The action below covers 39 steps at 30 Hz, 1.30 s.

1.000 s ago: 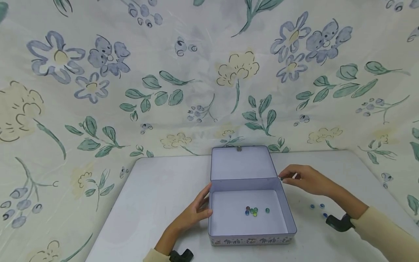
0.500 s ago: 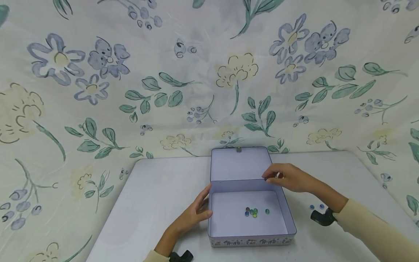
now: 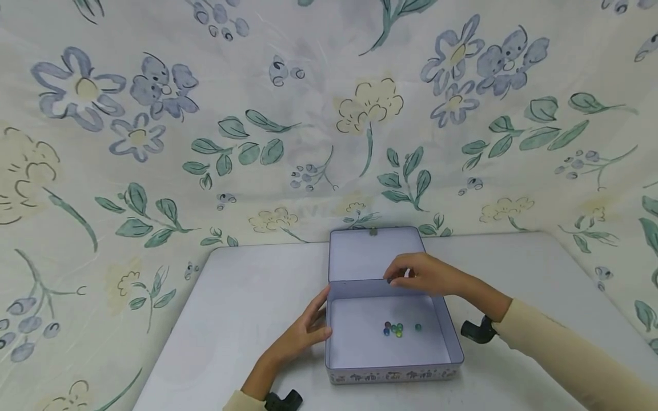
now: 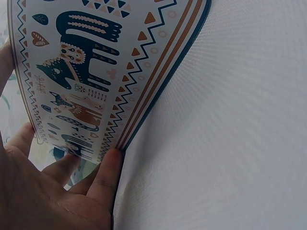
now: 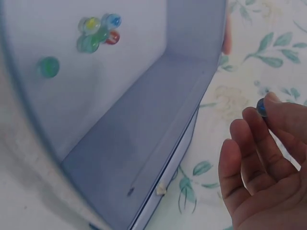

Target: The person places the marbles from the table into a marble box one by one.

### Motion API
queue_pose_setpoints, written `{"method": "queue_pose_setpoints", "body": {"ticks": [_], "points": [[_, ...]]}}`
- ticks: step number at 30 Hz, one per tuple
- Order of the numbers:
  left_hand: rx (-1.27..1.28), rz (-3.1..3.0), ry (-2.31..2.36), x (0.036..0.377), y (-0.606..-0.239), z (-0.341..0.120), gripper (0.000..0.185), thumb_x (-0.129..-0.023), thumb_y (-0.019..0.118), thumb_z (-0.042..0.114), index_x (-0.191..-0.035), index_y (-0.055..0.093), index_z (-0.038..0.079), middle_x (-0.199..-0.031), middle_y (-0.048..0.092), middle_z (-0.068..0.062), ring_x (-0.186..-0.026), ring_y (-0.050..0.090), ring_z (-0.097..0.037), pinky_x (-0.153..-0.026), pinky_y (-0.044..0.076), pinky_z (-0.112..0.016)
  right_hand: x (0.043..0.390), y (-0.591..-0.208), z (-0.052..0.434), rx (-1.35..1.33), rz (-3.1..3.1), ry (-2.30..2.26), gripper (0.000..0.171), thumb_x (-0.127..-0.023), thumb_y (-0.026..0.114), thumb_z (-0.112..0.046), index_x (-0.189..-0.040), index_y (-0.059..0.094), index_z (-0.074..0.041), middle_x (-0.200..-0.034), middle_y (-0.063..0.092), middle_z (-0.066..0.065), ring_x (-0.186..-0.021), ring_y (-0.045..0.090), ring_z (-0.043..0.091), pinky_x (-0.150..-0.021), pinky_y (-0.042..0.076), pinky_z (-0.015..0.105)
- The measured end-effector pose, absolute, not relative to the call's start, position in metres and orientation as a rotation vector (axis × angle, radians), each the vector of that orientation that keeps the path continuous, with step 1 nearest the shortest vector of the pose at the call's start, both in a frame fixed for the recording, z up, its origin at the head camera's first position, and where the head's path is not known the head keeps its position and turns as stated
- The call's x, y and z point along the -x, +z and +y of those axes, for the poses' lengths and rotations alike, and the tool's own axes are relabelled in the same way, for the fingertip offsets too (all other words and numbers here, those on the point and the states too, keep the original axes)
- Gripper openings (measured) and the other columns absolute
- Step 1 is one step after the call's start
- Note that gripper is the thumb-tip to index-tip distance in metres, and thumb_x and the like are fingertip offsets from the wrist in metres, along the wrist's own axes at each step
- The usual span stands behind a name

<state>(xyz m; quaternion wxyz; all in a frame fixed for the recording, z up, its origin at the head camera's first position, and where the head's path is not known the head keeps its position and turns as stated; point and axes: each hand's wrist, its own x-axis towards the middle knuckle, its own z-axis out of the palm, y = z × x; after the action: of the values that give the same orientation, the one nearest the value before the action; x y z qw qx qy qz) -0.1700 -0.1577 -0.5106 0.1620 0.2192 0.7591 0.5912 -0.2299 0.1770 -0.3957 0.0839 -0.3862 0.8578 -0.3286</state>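
Observation:
A hinged tin box with a printed outside stands with its lid tipped back. Inside, several glass marbles cluster together, and one green marble lies apart from them. Between thumb and fingertip, my right hand pinches a dark blue marble above the box's back part. My left hand rests against the box's left side with extended fingers; in the left wrist view, its fingers touch the animal-patterned wall.
The box stands on a white table. A floral-patterned sheet hangs behind the table. Dark wrist devices sit on both wrists, below cream sleeves. The right forearm crosses the table on the right.
My right hand has moved left with the marble, from beside the box's right edge to over its back part. The blue marbles on the right of the table are now hidden behind the arm.

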Motion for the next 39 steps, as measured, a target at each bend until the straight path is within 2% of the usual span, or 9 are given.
{"method": "queue_pose_setpoints", "body": {"ticks": [8,16,25,39], "points": [[-0.637,2.184,1.686,0.170,-0.511,-0.158,0.085,-0.097,0.063,0.030,-0.162,0.009,0.027,-0.169,0.000,-0.012,-0.149,0.012,-0.055,-0.118,0.027,-0.064,0.230,-0.398,0.152,1.221,2.488,-0.997,0.017,-0.096,0.067,-0.017,-0.110,0.073,-0.009,-0.104,0.072,-0.004,-0.089,0.061,0.006,-0.078,0.056,0.023],[-0.658,2.156,1.696,0.171,-0.515,-0.158,0.085,-0.097,0.062,0.029,-0.162,0.008,0.026,-0.169,-0.001,-0.016,-0.148,0.012,-0.057,-0.117,0.029,-0.065,0.228,-0.411,0.134,1.223,2.436,-0.951,0.016,-0.096,0.067,-0.016,-0.110,0.073,-0.010,-0.103,0.071,-0.005,-0.094,0.062,0.004,-0.080,0.056,0.022],[-0.641,2.151,1.693,0.171,-0.514,-0.158,0.084,-0.098,0.062,0.028,-0.162,0.008,0.032,-0.169,-0.002,-0.012,-0.150,0.012,-0.054,-0.118,0.030,-0.062,0.230,-0.421,0.114,1.239,2.394,-0.892,0.015,-0.097,0.067,-0.017,-0.110,0.073,-0.012,-0.103,0.071,-0.007,-0.093,0.062,0.002,-0.082,0.055,0.021],[-0.668,2.150,1.690,0.169,-0.511,-0.159,0.084,-0.098,0.062,0.032,-0.162,0.007,0.029,-0.169,0.000,-0.016,-0.149,0.013,-0.056,-0.118,0.030,-0.062,0.229,-0.446,0.101,1.257,2.379,-0.819,0.015,-0.095,0.068,-0.014,-0.108,0.074,-0.008,-0.100,0.071,-0.006,-0.089,0.060,-0.001,-0.081,0.055,0.018]]}}
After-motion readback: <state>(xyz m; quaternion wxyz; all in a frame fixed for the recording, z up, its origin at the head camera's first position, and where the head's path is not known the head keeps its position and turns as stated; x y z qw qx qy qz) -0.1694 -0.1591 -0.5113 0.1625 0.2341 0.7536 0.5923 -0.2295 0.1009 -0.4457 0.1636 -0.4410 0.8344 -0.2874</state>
